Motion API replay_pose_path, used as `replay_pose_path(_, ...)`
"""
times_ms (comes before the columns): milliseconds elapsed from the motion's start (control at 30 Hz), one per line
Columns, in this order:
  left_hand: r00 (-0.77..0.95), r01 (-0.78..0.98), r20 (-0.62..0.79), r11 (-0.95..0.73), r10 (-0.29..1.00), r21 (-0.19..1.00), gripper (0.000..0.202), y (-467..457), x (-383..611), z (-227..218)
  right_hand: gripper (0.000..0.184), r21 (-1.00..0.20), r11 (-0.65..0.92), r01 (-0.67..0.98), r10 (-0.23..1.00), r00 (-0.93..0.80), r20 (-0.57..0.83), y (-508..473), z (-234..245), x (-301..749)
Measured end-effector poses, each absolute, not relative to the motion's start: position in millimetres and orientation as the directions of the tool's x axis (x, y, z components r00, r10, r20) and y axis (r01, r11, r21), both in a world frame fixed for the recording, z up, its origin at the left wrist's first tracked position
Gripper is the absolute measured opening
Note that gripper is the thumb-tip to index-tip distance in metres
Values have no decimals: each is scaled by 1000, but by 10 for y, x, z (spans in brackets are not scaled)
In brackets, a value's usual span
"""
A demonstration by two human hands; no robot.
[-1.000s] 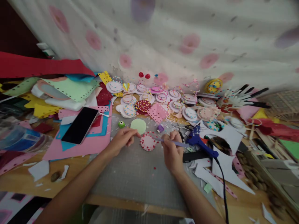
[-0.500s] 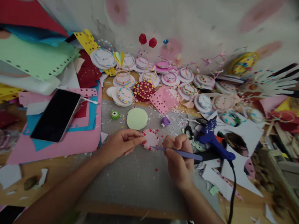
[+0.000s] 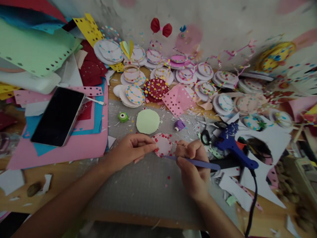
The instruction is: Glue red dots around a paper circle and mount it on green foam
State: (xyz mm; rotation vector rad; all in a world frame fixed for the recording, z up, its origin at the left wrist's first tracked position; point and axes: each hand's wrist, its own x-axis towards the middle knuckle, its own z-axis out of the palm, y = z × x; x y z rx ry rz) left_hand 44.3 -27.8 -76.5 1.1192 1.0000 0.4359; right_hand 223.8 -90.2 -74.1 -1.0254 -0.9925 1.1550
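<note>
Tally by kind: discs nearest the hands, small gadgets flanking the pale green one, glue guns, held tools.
Discs: 2, pale green disc and star-edged disc
Gadgets: 2, green gadget and purple gadget
Glue gun: 1
Held tool: 1
Total: 6

pink disc point(image 3: 163, 144) partly hidden by left fingers point(image 3: 146, 141), tip of tweezers point(image 3: 205, 164) too small to tell, green sheet point(image 3: 32, 48) cut off at left

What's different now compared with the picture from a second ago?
The left hand has come nearer the person, fingertips now at the left rim of the star-edged disc. The right hand has brought the purple tweezers' tip from the disc's upper part to its near edge. Unchanged: tweezers in hand; pale green disc, glue gun and smartphone lying there.
</note>
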Motion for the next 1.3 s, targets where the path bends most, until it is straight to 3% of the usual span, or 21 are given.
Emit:
replay_pose_path(767, 505, 193, -440, 399, 743, 896, 28, -271, 455, -775, 21, -982, 131, -137, 987, 112, 116, -914, -760, 2259)
replay_pose_path(1300, 521, 157, -428, 410, 738, 899, 23, -262, 454, -786, 21, -968, 142, -208, 989, 70, 130, -913, -747, 2260)
